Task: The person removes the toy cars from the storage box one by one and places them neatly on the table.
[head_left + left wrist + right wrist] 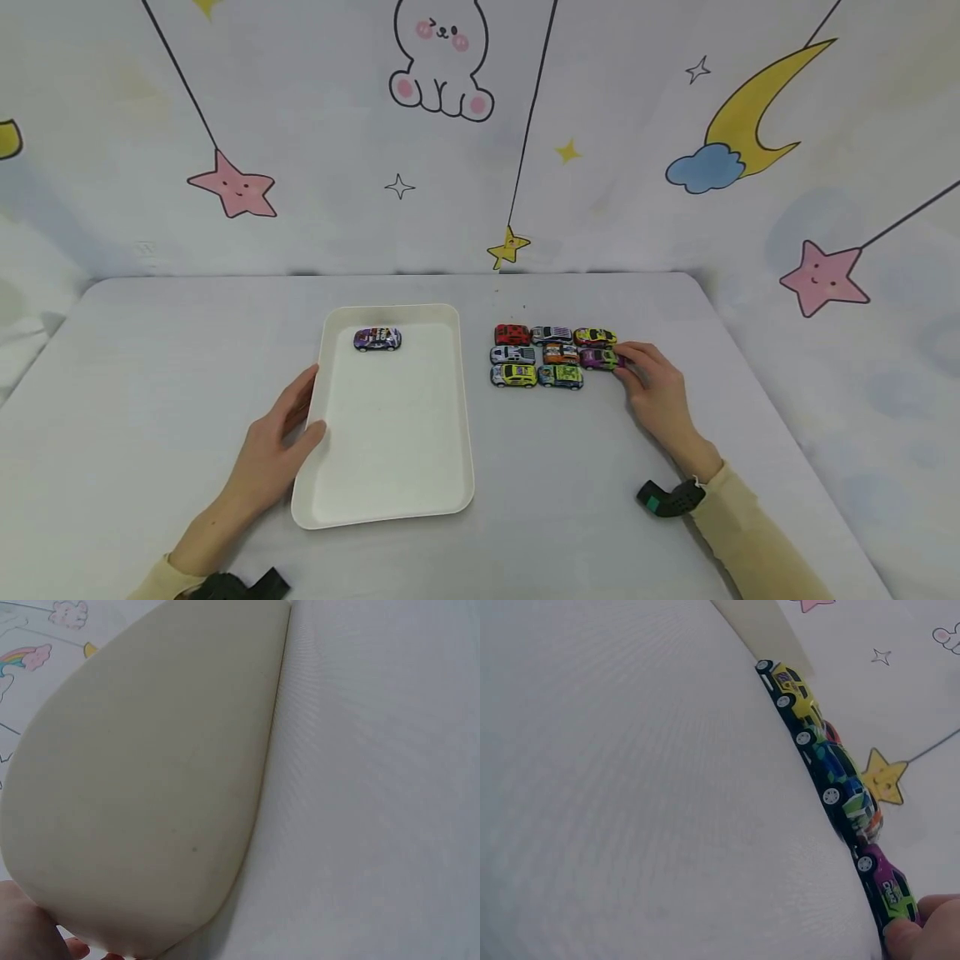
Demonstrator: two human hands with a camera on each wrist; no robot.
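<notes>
A white tray (390,433) lies on the grey table, with one purple toy car (377,339) at its far end. My left hand (309,408) holds the tray's left rim, thumb over the edge and fingers along the outer wall. In the left wrist view the tray (150,787) fills the left side, above my left hand (30,930). To the right of the tray stands a block of several toy cars (551,356). My right hand (626,361) pinches the purple-and-green car (598,358) at the block's right end. The right wrist view shows a fingertip (911,934) on that car (889,885).
The cars stand in three short rows; a yellow one (791,688) is at the near left corner of the block. The table (150,375) ends at a cloth backdrop with stars and a moon. A black wrist device (671,497) sits on my right wrist.
</notes>
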